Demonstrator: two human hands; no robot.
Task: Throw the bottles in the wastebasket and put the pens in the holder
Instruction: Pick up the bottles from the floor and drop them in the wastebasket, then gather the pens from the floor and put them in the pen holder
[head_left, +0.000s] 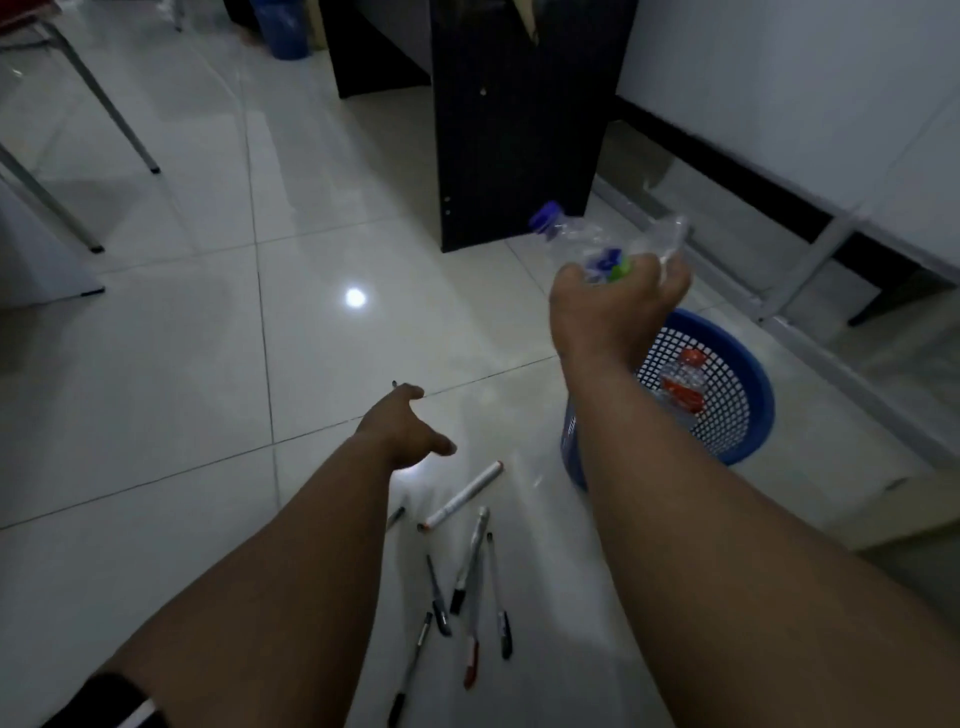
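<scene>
- Nearest us, a scatter of pens (470, 587) lies loose on the pale tiled floor (182, 338), with a white marker (462, 496) at its far edge.
- Just past them our left hand (405, 428) hovers low over the tiles, fingers spread and empty.
- To the right stands the blue wastebasket (737, 395), partly hidden by our right forearm; we see one clear bottle with a red cap and label (683, 384) lying inside it.
- Above the basket's near rim our right hand (618, 306) is raised, fingers wrapped around a crumpled clear bottle (608, 241); its blue cap points up and left.
- Behind it a black cabinet panel (514, 130) stands on the floor.
- Farthest back, at the top left, we see a second blue bin (283, 28).
</scene>
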